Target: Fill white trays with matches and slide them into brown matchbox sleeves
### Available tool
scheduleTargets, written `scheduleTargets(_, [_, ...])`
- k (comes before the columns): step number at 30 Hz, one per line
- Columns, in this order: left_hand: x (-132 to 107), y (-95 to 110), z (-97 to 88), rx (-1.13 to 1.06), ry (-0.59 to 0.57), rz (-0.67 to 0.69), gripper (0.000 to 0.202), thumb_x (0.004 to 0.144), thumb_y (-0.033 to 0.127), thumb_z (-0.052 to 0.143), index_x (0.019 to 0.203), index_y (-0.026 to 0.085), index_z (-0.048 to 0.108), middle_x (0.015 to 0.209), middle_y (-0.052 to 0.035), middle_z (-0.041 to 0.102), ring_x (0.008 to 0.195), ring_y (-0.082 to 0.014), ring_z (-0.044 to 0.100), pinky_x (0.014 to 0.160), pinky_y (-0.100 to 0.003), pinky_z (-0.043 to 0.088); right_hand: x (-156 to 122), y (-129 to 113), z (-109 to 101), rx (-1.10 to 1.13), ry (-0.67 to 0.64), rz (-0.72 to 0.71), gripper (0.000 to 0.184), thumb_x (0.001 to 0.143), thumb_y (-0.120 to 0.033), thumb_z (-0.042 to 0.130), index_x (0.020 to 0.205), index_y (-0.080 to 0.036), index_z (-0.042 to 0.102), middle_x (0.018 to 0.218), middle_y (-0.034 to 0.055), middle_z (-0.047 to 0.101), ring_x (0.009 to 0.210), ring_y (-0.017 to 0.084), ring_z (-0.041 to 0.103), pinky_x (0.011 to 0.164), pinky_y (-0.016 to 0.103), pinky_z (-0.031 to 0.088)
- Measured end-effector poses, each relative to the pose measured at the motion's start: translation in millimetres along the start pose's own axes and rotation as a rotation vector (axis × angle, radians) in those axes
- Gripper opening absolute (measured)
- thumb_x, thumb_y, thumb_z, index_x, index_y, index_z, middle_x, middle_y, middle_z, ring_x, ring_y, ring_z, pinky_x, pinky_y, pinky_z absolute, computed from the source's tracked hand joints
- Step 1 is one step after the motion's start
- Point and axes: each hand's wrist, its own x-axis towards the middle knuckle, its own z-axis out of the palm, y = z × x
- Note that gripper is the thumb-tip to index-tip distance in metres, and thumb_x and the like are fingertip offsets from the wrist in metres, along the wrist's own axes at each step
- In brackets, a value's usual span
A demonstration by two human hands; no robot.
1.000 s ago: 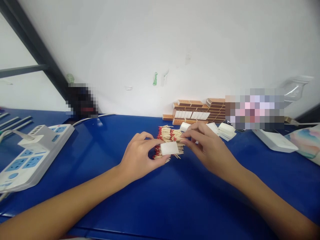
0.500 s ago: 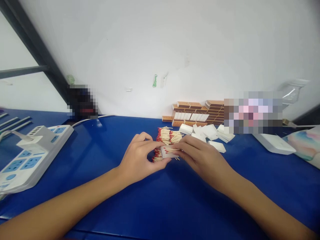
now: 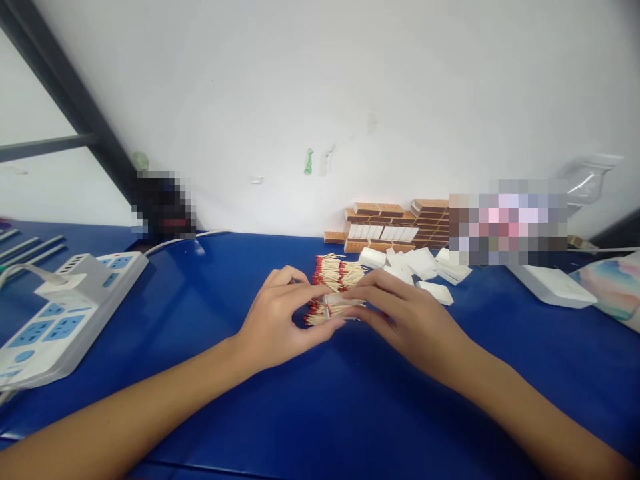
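A pale wall is noted behind a blue worktop. The worktop's left side is occupied by a white power strip with blue socket faces, into which a plug adapter is fitted. Against the wall, right of centre, a stack of brown-sided matchboxes is seen; its right end is met by a blurred patch, by which what lies behind is hidden. Small marks are borne by the matchboxes' orange faces but are too small to be read.

At the centre, a small white matchbox tray is held by the left hand, its fingers clamped on the left end. The right hand is placed at the tray's right end, by which that end is covered; whether its fingers are closed on anything cannot be told. Further white trays are scattered beyond the right hand. Just behind the held tray, red-headed matches are piled, partly screened by tray and fingers. Several matches are seen in the held tray.
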Motion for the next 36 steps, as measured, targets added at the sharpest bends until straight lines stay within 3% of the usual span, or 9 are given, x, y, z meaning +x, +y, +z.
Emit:
scheduleTargets(9, [2.1,-1.9,-0.6,-0.004,0.016,-0.008,0.036,0.084,0.041,0.085,0.11,0.017,0.079,0.089,-0.0073,0.073,0.089,-0.0223,0.066,0.077,-0.038,0.053,1.9,-0.5,-2.6,0.011,0.013,0.013,0.01,0.104,-0.021,0.06,0.103,-0.018,0.07,0.093,0.0052,0.071,0.079,0.018,0.069,0.07,0.03,0.054])
scheduleTargets(28, [1.6,-2.2,-0.7,-0.023,0.013,0.065,0.038,0.083,0.038,0.087,0.113,0.017,0.078,0.092,-0.0069,0.073,0.09,-0.022,0.066,0.079,-0.039,0.054,-0.5,2.4,0.8,0.109,0.007,-0.032,0.012,0.105,-0.018,0.058,0.112,-0.018,0.069,0.101,0.0062,0.072,0.089,0.017,0.07,0.079,0.029,0.055])
scheduleTargets(36, [1.4,-2.0,-0.8,-0.021,0.022,0.038,0.039,0.084,0.04,0.086,0.115,0.017,0.078,0.096,-0.0087,0.073,0.093,-0.0231,0.067,0.08,-0.04,0.056,-0.6,1.0,0.9,0.056,0.036,-0.013,0.014,0.104,-0.021,0.061,0.106,-0.016,0.073,0.095,0.0072,0.064,0.079,0.016,0.065,0.072,0.03,0.054])
